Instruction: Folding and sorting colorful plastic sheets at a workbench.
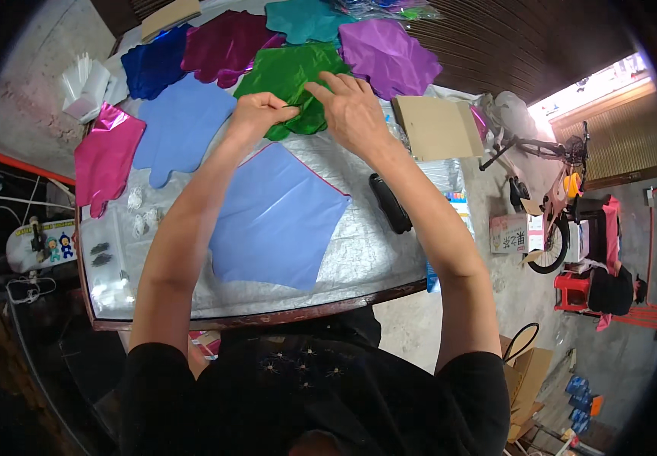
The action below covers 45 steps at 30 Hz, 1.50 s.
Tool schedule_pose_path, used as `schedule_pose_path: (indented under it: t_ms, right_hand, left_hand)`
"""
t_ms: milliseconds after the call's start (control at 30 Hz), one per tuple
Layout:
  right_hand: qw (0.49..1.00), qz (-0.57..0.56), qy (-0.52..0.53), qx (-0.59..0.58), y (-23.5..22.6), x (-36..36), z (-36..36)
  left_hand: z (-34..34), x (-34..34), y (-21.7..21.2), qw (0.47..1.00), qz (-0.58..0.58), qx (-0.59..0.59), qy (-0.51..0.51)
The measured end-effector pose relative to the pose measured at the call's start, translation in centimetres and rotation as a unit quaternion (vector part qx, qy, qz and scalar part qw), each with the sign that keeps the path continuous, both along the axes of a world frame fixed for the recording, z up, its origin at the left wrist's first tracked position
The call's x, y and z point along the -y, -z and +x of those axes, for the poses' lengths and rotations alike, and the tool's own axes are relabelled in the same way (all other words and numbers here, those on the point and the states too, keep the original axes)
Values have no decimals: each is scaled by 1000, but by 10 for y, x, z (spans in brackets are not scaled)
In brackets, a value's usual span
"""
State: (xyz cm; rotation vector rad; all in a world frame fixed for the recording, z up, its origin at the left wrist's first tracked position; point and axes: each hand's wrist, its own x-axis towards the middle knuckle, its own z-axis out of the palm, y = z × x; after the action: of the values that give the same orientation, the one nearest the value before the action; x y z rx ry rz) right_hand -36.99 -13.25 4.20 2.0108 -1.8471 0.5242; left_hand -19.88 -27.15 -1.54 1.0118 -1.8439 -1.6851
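Note:
A flat, shiny green foil piece point(287, 68) with a wavy edge, like an uninflated foil balloon, lies at the far middle of the table. My left hand point(255, 116) pinches its near edge between thumb and fingertips. Over the right side of the same foil, my right hand point(355, 114) rests with its fingers stretched out and apart; its thumb is hard to make out. Closer to me lies a flat light-blue sheet point(279, 216) with a thin red line along its upper right edge. Beside it, under my right forearm, sits a black stapler-like object point(390, 203).
More flat foil pieces surround the green one: purple point(389, 57), teal point(306, 21), maroon point(226, 45), dark blue point(154, 64), light blue point(180, 125) and pink point(108, 159). A cardboard piece point(436, 128) lies right. White sticks in a holder point(84, 87) stand left. A bicycle point(552, 190) is beyond.

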Motion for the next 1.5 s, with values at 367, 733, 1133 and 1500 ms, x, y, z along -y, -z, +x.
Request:
schedule_pose_path:
  t_ms: [367,733,1133,1500]
  right_hand:
    - [999,6,-14,-40,16,-23,1]
    - [987,141,0,-74,5,11,42]
    - [972,190,130,-43,42,48,19]
    - [960,248,128,1,25,44,19]
  left_hand:
    - [-4,4,-1,992,103,-44,-60]
    - [-11,4,-10,987,103,-99,-73]
    - [-12,57,-58,982,-82,-148,-87]
    - [109,106,-205,903,-158,-291,-275]
